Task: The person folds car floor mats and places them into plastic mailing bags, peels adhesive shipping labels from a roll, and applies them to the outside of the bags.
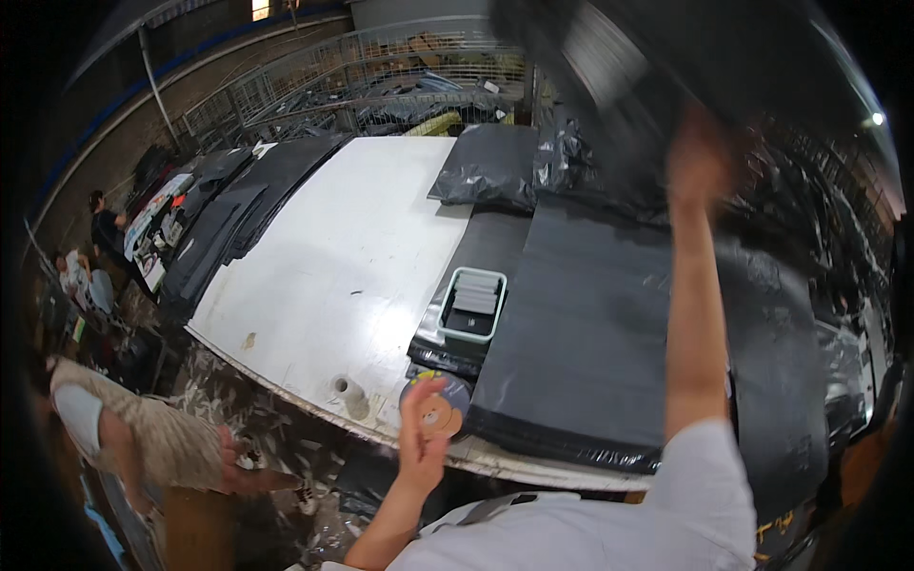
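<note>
My right arm reaches far forward over the table, and the right hand is smeared by motion. It grips a large black plastic bag, also blurred, with a pale label patch on it; the fingers themselves are hard to make out. Close to the front edge my left hand is raised, empty, thumb and fingers apart. Just behind it lies a round dark pad with a brown bear face. Stacks of flat black plastic bags cover the table's right part. A mint-rimmed basket holds grey bundles.
The white tabletop carries a small white roll near its front edge. More black bags lie along its left side. Wire cages stand behind. At the left, a seated person is close by; others are farther off.
</note>
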`<state>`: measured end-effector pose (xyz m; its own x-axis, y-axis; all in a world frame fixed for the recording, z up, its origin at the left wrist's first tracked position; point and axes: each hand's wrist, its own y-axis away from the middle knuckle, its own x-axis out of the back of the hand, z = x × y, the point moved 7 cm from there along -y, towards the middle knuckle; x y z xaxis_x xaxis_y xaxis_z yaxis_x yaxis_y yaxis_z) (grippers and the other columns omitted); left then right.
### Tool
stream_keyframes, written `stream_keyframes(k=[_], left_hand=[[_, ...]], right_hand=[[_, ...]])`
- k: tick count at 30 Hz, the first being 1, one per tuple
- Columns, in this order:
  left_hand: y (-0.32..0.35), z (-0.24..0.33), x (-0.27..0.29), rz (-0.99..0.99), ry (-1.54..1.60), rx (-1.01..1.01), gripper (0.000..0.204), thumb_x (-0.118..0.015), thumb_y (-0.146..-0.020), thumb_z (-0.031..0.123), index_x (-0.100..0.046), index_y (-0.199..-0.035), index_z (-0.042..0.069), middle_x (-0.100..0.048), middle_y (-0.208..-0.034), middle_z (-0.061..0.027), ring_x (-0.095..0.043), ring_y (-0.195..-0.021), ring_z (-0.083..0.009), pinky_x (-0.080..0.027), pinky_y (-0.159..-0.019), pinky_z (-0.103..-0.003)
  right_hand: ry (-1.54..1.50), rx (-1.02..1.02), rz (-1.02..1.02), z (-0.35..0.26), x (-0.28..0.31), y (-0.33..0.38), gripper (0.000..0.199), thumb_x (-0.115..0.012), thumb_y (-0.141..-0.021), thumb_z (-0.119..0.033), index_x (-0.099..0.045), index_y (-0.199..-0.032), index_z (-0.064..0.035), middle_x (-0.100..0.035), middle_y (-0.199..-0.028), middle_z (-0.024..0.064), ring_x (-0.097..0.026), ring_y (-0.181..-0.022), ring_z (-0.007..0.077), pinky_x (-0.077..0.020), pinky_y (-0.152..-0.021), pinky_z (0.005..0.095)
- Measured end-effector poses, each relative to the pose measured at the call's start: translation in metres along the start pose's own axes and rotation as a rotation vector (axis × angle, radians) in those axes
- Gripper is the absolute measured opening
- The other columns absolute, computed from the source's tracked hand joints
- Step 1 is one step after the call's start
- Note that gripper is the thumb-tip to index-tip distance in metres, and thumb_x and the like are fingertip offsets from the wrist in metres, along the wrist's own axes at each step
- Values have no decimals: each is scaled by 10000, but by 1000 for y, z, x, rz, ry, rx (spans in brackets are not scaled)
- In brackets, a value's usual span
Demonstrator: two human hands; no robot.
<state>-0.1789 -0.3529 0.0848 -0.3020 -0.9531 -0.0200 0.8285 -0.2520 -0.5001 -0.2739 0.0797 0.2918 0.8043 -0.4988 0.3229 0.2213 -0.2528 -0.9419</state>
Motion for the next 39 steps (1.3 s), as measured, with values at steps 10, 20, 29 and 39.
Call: stream_keyframes(k=[10, 20, 29, 39], left_hand=[[32, -70, -39, -423, -44, 319, 578, -645, -756, 95, -392, -1273, 38, -535, -1125, -111, -479, -1108, -214, -310, -970, -356], [41, -99, -133, -970, -188, 406, 354, -663, -752, 147, -573, -1076, 37, -576, -1087, -113, -528, -1045, -237, -383, -915, -323], [37, -65, -326, -1311, -96, 92, 288, -617, -790, 171, -596, -1051, 52, -601, -1065, -84, -541, -1020, -217, -389, -900, -319], [-19, -190, -534, -930, -158, 19, 309, -609, -816, 160, -533, -1083, 26, -597, -900, -54, -566, -791, -135, -459, -676, -249]], right_hand=[[-1078, 1003, -221, -231, 263, 117, 103, -585, -620, -233, -616, -633, -136, -570, -613, 27, -591, -670, 194, -449, -504, 348], [642, -481, -1098, 320, 197, 345, 570, -705, -693, -314, -487, -1119, -3, -512, -1152, 133, -472, -1103, 293, -440, -859, 394], [403, -334, -723, 345, 244, 362, 204, -569, -819, -196, -610, -922, -25, -617, -999, 119, -581, -968, 250, -478, -762, 355], [188, -184, -724, 360, 256, 361, 318, -671, -712, -200, -613, -997, -70, -613, -1031, 113, -574, -988, 240, -489, -760, 327]])
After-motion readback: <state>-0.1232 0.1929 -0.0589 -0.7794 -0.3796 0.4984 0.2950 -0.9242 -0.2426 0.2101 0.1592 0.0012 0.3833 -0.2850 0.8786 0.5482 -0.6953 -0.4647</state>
